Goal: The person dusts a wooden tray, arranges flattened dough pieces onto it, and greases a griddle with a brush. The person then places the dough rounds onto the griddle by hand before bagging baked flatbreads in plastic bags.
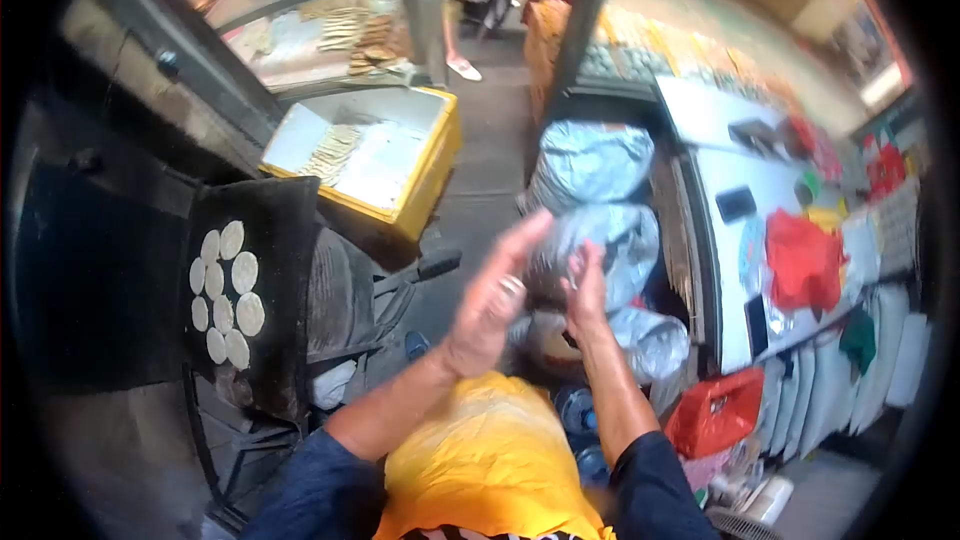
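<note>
My left hand (492,310) is raised in front of my yellow apron (490,460), fingers stretched out and smeared by motion, with a ring on one finger. Facing it, a short gap away, my right hand (588,292) is held edge-on, its fingers blurred and pointing up; I see nothing in either palm. Behind the right hand stands a large grey plastic-covered bundle (625,245). To the left, several flat round dough pieces (250,314) lie on a dark griddle plate (270,230).
A yellow-sided foam box (425,180) holds a row of pale dough pieces (335,153). Another plastic-covered bundle (595,160) stands ahead. On the right, a white counter (725,270) carries a phone (736,204) and a red bag (803,260). A red basket (715,410) sits below.
</note>
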{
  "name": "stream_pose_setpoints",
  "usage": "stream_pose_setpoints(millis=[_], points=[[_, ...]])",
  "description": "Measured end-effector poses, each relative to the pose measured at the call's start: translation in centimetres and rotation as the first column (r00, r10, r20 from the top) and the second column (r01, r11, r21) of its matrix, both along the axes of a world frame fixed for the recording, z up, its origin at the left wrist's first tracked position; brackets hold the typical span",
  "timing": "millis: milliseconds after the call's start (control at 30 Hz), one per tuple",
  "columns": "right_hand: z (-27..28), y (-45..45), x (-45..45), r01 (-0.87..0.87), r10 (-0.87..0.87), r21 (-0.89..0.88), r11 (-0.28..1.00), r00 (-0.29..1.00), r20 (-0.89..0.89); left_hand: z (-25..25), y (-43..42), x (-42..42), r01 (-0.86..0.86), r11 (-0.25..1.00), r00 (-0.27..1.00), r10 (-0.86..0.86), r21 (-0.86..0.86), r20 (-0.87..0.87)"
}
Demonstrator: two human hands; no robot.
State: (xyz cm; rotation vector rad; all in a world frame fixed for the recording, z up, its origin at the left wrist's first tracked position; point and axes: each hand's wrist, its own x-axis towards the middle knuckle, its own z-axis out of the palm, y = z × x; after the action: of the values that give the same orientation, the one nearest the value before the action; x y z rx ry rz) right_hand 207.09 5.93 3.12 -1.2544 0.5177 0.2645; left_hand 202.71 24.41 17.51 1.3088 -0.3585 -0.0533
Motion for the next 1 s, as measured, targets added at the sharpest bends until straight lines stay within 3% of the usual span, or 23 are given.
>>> stream_pose_setpoints(millis=[67,100,133,167,200,233,267,300,333,367,400,433,467,533,567,600,633,667,700,800,867,933,1000], points=[[-0.6,0.9,-2.4,-0.111,0.101,0.237,0.965,0.993,0.055,-0.8,-1.9,1.5,-0.194,0.961,0.955,0.138,0.198,0.264],[1.1,1.8,-3.0,-0.109,0.113,0.396,0.912,0.994,0.016,-3.6,-3.0,1.3,-0.134,0.929,0.953,0.026,0.345,0.301],[4.6,3.4,-3.4,-0.068,-0.007,0.746,0.663,0.995,0.096,-6.4,-4.1,1.1,-0.085,0.873,0.938,-0.092,0.481,0.333],[1.8,3.9,-3.6,-0.096,0.012,0.807,0.583,0.994,0.11,-9.8,-4.7,0.3,-0.065,0.728,0.941,-0.182,0.683,0.284],[5.0,3.4,-3.9,0.073,-0.063,0.672,0.737,0.997,-0.039,-14.2,-3.7,0.3,-0.122,0.793,0.87,-0.203,0.597,0.449],[4.8,1.7,-4.4,-0.021,-0.016,0.782,0.623,0.999,0.04,-14.7,-2.5,0.7,-0.18,0.572,0.87,-0.287,0.8,0.401],[4.0,-0.1,-4.8,-0.015,-0.009,0.699,0.715,1.0,0.03,-15.6,-1.7,0.4,-0.227,0.442,0.886,-0.275,0.868,0.372],[2.9,-1.9,-5.3,-0.024,0.019,0.607,0.795,1.0,0.015,-15.4,-1.3,-0.3,-0.111,0.322,0.965,-0.193,0.94,0.18],[2.0,-3.9,-5.8,-0.124,0.089,0.372,0.92,0.99,0.109,-18.7,0.7,-1.2,0.039,0.371,0.999,-0.048,0.928,-0.023],[0.8,-5.6,-6.5,-0.135,0.112,0.213,0.968,0.987,0.114,-26.4,5.3,-2.6,0.196,0.513,0.971,0.015,0.835,-0.238],[-1.6,-7.3,-7.6,-0.053,0.032,0.171,0.984,0.992,0.121,-27.8,7.3,-4.0,0.403,0.66,0.678,0.25,0.634,-0.692],[-2.9,-9.1,-8.6,0.028,-0.028,0.007,1.0,0.997,0.072,-28.5,9.9,-5.2,0.401,0.816,0.302,0.31,0.415,-0.901],[-4.4,-11.4,-10.0,0.009,0.002,-0.159,0.987,0.997,0.071,-30.8,12.3,-8.2,0.196,0.886,0.207,0.381,0.42,-0.901],[-6.2,-15.3,-11.7,0.101,-0.086,-0.312,0.945,0.994,0.064,-34.8,17.7,-12.8,0.206,0.842,0.419,0.385,0.499,-0.822],[-5.1,-17.2,-11.7,0.091,-0.088,-0.356,0.93,0.996,0.026,-34.2,18.4,-14.6,0.308,0.733,0.492,0.422,0.606,-0.761],[-9.9,-19.9,-12.4,0.193,-0.167,-0.327,0.925,0.98,0.106,-30.9,17.3,-15.4,0.381,0.679,0.375,0.506,0.627,-0.776],[-7.5,-20.9,-11.5,0.277,-0.285,-0.403,0.872,0.958,0.041,-31.6,18.2,-17.2,0.418,0.66,0.348,0.518,0.624,-0.781],[-6.7,-23.2,-10.8,0.196,-0.234,-0.505,0.841,0.972,-0.011,-31.3,18.6,-18.3,0.43,0.706,0.252,0.504,0.562,-0.826],[-8.2,-25.1,-10.3,0.284,-0.267,-0.488,0.826,0.958,0.106,-30.9,18.6,-19.0,0.433,0.751,0.153,0.484,0.499,-0.862],[-3.3,-29.3,-8.3,0.163,-0.244,-0.796,0.582,0.97,0.02,-30.4,16.8,-19.9,0.463,0.696,0.194,0.524,0.549,-0.829],[-6.5,-34.1,-8.1,0.342,-0.3,-0.774,0.532,0.932,0.205,-28.9,15.0,-19.5,0.445,0.711,0.221,0.502,0.545,-0.836],[-6.4,-38.6,-7.8,0.399,-0.252,-0.868,0.295,0.909,0.332,-28.6,13.7,-19.1,0.42,0.729,0.249,0.481,0.541,-0.841],[-5.1,-42.4,-7.3,0.439,-0.378,-0.843,0.31,0.871,0.314,-28.7,13.0,-19.0,0.405,0.724,0.251,0.499,0.558,-0.83]])
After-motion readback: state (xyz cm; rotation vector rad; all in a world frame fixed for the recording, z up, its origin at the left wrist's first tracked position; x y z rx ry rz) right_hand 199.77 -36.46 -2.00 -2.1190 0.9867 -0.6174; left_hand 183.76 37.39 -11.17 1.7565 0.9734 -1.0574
